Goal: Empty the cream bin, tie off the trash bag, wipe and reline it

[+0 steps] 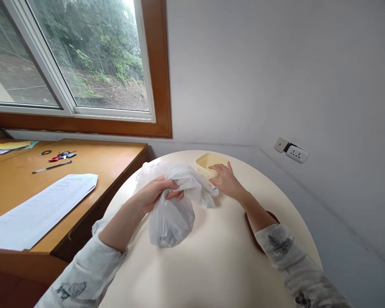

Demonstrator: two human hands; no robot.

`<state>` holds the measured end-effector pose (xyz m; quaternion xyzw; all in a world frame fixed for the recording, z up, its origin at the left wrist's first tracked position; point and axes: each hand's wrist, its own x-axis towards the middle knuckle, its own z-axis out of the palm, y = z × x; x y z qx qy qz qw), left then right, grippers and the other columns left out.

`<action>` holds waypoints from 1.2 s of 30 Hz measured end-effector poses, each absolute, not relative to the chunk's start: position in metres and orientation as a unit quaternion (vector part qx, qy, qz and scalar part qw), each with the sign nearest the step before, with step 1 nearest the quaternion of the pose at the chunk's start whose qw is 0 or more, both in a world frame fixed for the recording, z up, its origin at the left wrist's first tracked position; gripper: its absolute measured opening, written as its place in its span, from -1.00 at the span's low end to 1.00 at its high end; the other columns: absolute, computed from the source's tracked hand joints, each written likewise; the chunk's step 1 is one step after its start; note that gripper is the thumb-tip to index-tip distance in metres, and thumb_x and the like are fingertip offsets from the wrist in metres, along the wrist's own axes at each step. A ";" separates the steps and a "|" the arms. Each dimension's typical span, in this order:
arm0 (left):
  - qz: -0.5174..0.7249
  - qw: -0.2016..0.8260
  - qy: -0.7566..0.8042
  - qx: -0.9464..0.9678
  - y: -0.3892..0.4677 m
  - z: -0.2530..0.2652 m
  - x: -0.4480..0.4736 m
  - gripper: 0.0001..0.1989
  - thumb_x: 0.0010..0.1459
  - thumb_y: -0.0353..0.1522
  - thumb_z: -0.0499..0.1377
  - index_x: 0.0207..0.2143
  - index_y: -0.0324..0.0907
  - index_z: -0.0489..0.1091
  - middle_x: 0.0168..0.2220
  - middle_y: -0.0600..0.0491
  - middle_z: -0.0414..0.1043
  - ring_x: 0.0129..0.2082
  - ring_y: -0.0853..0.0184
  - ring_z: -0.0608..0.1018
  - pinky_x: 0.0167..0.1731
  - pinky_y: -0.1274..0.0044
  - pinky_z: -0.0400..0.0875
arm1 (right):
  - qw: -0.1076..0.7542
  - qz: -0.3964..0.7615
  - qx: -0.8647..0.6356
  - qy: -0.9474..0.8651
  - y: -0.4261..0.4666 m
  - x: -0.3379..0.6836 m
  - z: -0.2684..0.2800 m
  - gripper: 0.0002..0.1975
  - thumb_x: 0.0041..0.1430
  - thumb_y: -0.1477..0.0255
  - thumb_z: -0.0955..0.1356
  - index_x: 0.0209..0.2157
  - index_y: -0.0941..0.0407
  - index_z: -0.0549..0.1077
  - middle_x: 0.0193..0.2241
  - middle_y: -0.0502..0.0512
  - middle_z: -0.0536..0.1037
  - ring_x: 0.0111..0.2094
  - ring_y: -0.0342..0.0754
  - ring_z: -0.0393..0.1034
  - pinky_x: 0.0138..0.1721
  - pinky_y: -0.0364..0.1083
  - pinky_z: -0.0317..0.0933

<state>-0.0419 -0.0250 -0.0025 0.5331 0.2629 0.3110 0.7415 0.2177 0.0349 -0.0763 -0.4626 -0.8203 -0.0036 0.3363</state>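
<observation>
Over the left part of the table (pixel 218 267), the left hand (pixel 157 191) clenches the gathered bag (pixel 173 222), while the right hand (pixel 227 182) curves over the near side of the tub (pixel 202 162) by the far edge, whether pinching it I cannot tell.

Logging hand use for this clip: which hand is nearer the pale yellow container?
Right: the right hand is at the near right edge of the pale yellow container; the left hand is farther off, to the container's left, gripping the white plastic bag.
</observation>
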 end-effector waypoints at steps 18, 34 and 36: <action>0.091 0.654 0.377 0.650 -0.043 -0.008 -0.019 -0.83 -0.07 -0.38 0.09 -0.63 -0.19 0.17 -0.68 0.19 0.07 -0.64 0.48 0.15 -0.58 0.56 0.02 | 0.222 0.236 -0.332 -0.886 -0.063 0.164 -0.015 -0.30 0.03 0.38 0.34 0.18 -0.06 0.00 -0.04 0.05 0.40 -0.06 -0.01 0.30 0.03 0.06 0.08; 0.046 0.218 0.320 0.921 -0.068 -0.002 -0.031 -0.69 0.14 -0.43 -0.06 -0.21 -0.09 0.45 -0.23 -0.01 0.36 -0.31 0.28 0.41 -0.35 0.50 0.24 | 0.146 0.397 -0.487 -0.764 -0.052 0.204 -0.018 -0.87 -0.06 0.47 0.23 -0.53 0.15 0.41 -0.53 -0.02 0.39 -0.51 -0.17 0.22 -0.52 -0.20 0.05; 0.072 0.146 0.359 0.919 -0.068 -0.008 -0.027 -0.69 0.17 -0.39 -0.09 -0.26 -0.16 0.46 -0.31 -0.04 0.36 -0.35 0.26 0.40 -0.34 0.46 0.24 | 0.151 0.453 -0.473 -0.740 -0.061 0.204 -0.014 -0.86 -0.02 0.46 0.22 -0.52 0.15 0.39 -0.52 -0.01 0.40 -0.50 -0.16 0.25 -0.50 -0.20 0.09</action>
